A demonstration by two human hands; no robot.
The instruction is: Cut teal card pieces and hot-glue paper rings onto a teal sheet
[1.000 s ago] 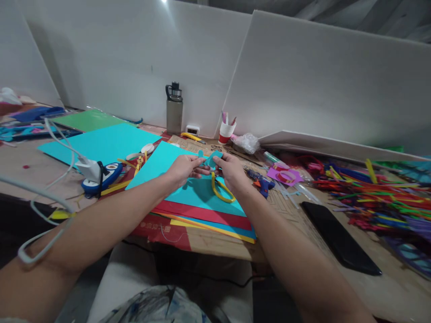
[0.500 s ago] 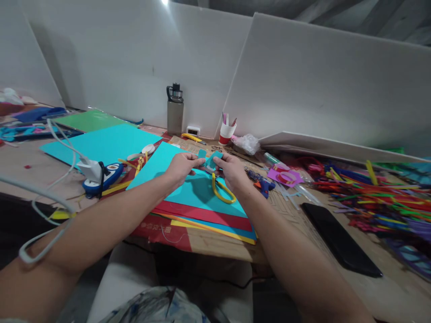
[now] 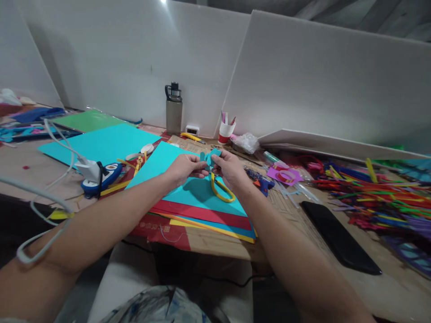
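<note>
Between my hands, over the stacked craft sheets, is a small curled strip of blue craft sheet [image 3: 213,157]. My left hand [image 3: 188,169] pinches its left end with thumb and fingers. The other side is gripped by my right hand [image 3: 229,168], its fingers closed on the curl. Just beneath my right hand lies the yellow looped handle [image 3: 224,194] of a tool, likely scissors, whose other end is hidden by my hands. The top blue sheet [image 3: 188,197] lies over red, blue and yellow ones.
A blue glue gun [image 3: 266,185] and a black phone [image 3: 340,235] lie to the right, before a pile of colourful strips [image 3: 373,197]. A bottle [image 3: 174,110] and paper cup [image 3: 226,132] stand behind. On the left are a power strip [image 3: 103,179] and white cable [image 3: 45,193].
The two blue flaps that stood apart are now closer together, with the right part curled into a loop. My left fingers have shifted slightly right and down against it.
</note>
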